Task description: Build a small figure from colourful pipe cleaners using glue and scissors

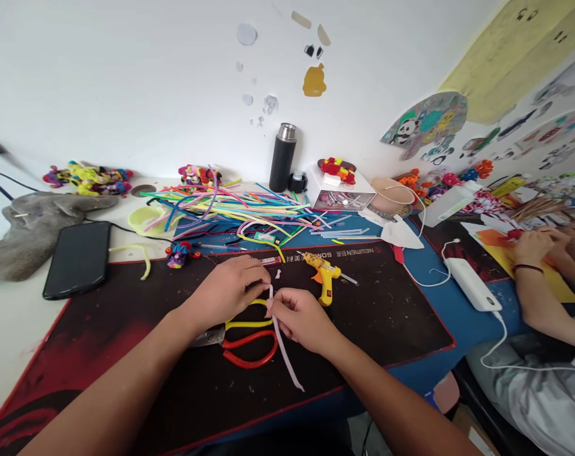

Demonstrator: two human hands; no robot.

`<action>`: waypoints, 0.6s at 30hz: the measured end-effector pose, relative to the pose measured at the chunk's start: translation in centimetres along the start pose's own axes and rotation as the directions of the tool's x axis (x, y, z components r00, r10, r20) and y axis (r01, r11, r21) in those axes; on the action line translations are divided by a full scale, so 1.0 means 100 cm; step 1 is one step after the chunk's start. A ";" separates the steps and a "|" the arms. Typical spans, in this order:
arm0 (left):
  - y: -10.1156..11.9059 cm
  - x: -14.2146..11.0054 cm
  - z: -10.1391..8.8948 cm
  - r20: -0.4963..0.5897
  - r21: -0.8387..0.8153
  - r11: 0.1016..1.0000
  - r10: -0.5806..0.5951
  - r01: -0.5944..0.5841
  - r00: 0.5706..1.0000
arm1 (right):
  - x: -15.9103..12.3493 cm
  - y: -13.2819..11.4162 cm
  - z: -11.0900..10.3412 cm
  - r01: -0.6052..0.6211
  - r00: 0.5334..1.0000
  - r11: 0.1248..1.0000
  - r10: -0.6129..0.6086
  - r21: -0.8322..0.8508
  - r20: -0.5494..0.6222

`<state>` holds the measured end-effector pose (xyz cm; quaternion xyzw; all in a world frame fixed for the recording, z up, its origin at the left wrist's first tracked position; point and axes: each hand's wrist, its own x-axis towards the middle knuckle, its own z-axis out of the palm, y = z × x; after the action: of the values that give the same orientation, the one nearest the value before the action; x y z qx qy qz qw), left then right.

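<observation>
1 pale lilac pipe cleaner (285,358), thin, fuzzy. Upper end slightly bent, pinched by left hand (233,285) and right hand (301,316); lower length nearly straight, slanting over dark mat (377,323).

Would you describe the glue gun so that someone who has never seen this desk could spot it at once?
Find the large dark mat under both forearms. On it, just beyond the right hand, lies the yellow glue gun. Unlike the scissors, with one yellow and one red handle, it has an orange trigger and a clear stick protruding.
</observation>
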<state>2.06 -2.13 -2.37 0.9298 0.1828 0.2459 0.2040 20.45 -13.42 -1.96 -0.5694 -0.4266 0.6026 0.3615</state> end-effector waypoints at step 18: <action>-0.003 0.021 -0.011 0.044 -0.016 0.989 -0.143 0.144 0.989 | -0.002 0.003 -0.011 -0.059 0.987 0.989 0.078 0.135 -0.143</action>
<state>3.13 -0.64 -0.82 0.9173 0.2426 0.2122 0.2341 21.59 -13.59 -2.13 -0.6020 -0.3385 0.5975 0.4075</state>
